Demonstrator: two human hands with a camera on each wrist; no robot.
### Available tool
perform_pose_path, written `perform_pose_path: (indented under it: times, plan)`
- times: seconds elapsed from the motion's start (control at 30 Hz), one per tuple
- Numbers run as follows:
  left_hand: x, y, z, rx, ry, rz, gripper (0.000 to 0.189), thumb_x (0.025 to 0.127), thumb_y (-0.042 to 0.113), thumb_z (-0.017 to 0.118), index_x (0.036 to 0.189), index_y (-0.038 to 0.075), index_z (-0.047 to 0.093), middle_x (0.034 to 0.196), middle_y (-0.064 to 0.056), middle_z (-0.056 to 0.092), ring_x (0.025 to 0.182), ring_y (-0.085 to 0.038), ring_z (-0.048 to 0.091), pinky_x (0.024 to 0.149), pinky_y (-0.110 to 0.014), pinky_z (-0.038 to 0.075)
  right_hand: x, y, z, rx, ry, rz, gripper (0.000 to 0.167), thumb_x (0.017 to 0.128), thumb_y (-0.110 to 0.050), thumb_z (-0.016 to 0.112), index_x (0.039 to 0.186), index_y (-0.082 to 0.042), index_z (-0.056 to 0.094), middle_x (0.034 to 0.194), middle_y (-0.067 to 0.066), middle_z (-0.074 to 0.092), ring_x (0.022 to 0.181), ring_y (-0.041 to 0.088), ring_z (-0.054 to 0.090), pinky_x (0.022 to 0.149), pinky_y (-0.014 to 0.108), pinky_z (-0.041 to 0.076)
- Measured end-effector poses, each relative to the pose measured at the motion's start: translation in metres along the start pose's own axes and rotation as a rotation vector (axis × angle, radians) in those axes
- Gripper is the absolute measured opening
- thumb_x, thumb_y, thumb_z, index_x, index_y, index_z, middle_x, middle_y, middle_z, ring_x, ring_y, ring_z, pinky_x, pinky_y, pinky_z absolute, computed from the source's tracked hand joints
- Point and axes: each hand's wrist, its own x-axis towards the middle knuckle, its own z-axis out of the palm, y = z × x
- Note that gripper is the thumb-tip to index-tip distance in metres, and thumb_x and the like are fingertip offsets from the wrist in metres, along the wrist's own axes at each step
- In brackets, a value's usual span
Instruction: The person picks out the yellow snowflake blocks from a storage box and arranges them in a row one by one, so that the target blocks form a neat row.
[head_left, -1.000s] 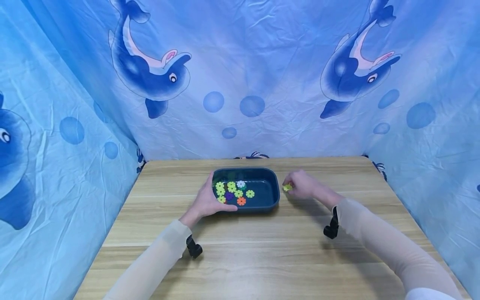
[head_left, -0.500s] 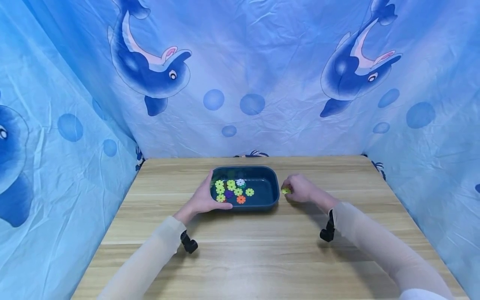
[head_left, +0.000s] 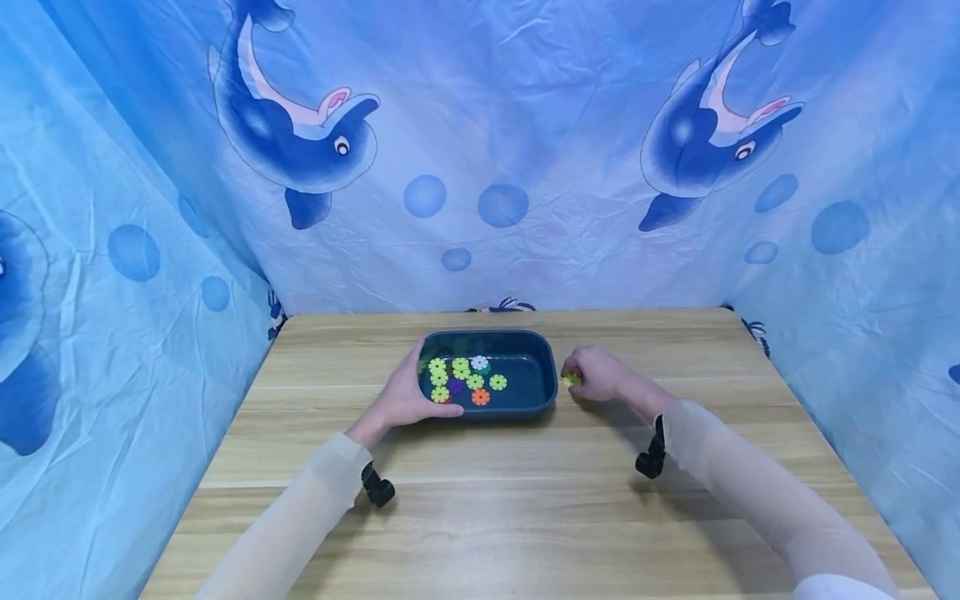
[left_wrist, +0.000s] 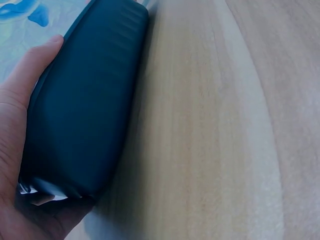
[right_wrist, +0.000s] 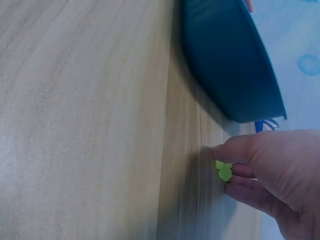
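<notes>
Yellow-green flower piece (head_left: 572, 380) pinched just off the tub (head_left: 528, 382)

Clock face centred on the dark teal tub, 12 pointing away from the person. Left hand (head_left: 408, 396) at about 9 o'clock: grips the tub's end, thumb along the near rim toward 7, fingers round the end wall.

Right hand (head_left: 600, 375) at 3 o'clock, just clear of the rim. Thumb and fingertips pinch the flower piece; cannot tell whether it touches the wooden table (head_left: 487, 500), or whether more than one piece is held.

Inside the tub, mostly toward 8 and 9: loose scatter of similar flower shapes, some overlapping. Yellow-green pieces (head_left: 438, 377) outnumber the rest. Orange piece (head_left: 481, 397) near 6. White piece (head_left: 479, 362) at 12 o'clock from the orange, partly over a green piece (head_left: 487, 370). Purple piece (head_left: 456, 387) about 10 o'clock from the orange.

Both arms in beige sleeves (head_left: 300, 508); small black gadget (head_left: 379, 493) at each wrist. Blue curtain (head_left: 570, 250) at 12, printed with dolphins (head_left: 300, 133).
</notes>
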Motion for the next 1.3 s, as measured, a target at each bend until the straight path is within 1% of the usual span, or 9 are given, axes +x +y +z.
perform_pose_path:
  times: [0.1,0.13,0.23,0.33,0.37,0.57,0.83,1.07,1.3]
  plan:
    - [0.0,0.0,0.001,0.003,-0.003,-0.002,0.145,0.069,0.046,0.1,0.173,0.015,0.003,0.178,-0.018,0.018,0.162,-0.043,0.025,0.127,-0.068,0.028,0.001,0.001,-0.007,0.046,-0.04,0.006,0.019,0.088,-0.004,0.079,0.107,0.001,0.079,0.102,0.015,0.078,0.083,0.019,0.069,0.076,0.039,0.061]
    - [0.0,0.0,0.001,0.003,-0.003,0.0,0.146,0.069,0.046,0.1,0.173,0.015,0.003,0.178,-0.018,0.018,0.162,-0.043,0.025,0.127,-0.068,0.029,0.002,0.002,-0.011,0.057,-0.048,0.011,0.018,0.09,-0.004,0.077,0.107,0.001,0.079,0.103,0.016,0.079,0.085,0.022,0.072,0.085,0.045,0.062]
    - [0.001,-0.001,0.001,0.013,-0.003,0.01,0.145,0.07,0.046,0.099,0.172,0.014,0.002,0.178,-0.019,0.018,0.161,-0.044,0.026,0.126,-0.069,0.029,0.008,0.004,-0.031,0.075,-0.05,0.053,0.019,0.095,-0.006,0.072,0.111,0.003,0.079,0.108,0.018,0.08,0.094,0.028,0.076,0.093,0.054,0.061]
    - [0.0,-0.002,0.0,0.019,0.006,0.006,0.144,0.071,0.045,0.099,0.172,0.013,0.002,0.177,-0.019,0.019,0.161,-0.045,0.027,0.126,-0.069,0.029,0.018,0.002,-0.053,0.048,-0.018,0.101,0.023,0.1,-0.011,0.07,0.117,0.003,0.077,0.112,0.019,0.079,0.1,0.033,0.076,0.096,0.054,0.061]
    - [0.0,-0.002,-0.001,0.023,0.009,0.0,0.144,0.071,0.045,0.099,0.172,0.014,0.002,0.177,-0.02,0.019,0.161,-0.045,0.027,0.126,-0.07,0.029,0.022,0.0,-0.059,0.04,-0.009,0.102,0.024,0.1,-0.011,0.069,0.118,0.003,0.077,0.113,0.019,0.079,0.101,0.033,0.076,0.091,0.051,0.063]
    - [-0.001,-0.004,-0.002,0.031,0.015,-0.011,0.143,0.071,0.047,0.098,0.173,0.016,0.003,0.177,-0.018,0.02,0.161,-0.043,0.027,0.126,-0.069,0.029,0.046,-0.027,-0.08,0.01,0.017,0.043,0.023,0.1,-0.014,0.07,0.117,-0.001,0.079,0.111,0.015,0.08,0.1,0.028,0.076,0.09,0.046,0.063]
    - [0.001,-0.002,0.0,0.01,0.005,0.012,0.143,0.071,0.045,0.099,0.172,0.013,0.002,0.177,-0.022,0.02,0.161,-0.046,0.026,0.126,-0.069,0.029,0.067,-0.056,-0.071,-0.025,-0.037,-0.013,0.022,0.1,-0.017,0.072,0.119,-0.006,0.079,0.112,0.011,0.08,0.1,0.024,0.077,0.09,0.039,0.064]
    - [0.001,0.001,-0.001,-0.001,0.005,0.009,0.143,0.07,0.044,0.099,0.172,0.012,0.003,0.177,-0.022,0.019,0.161,-0.046,0.026,0.127,-0.068,0.028,0.083,-0.07,-0.059,0.003,-0.111,-0.016,0.027,0.102,-0.017,0.07,0.126,-0.005,0.076,0.116,0.01,0.079,0.105,0.022,0.076,0.094,0.038,0.063]
    - [-0.001,0.0,0.0,-0.026,0.004,0.013,0.143,0.07,0.044,0.1,0.172,0.015,0.004,0.176,-0.021,0.023,0.159,-0.045,0.031,0.126,-0.069,0.03,0.092,-0.076,-0.045,-0.02,-0.108,-0.093,0.024,0.1,-0.015,0.072,0.12,-0.004,0.078,0.11,0.009,0.081,0.099,0.019,0.077,0.092,0.036,0.063]
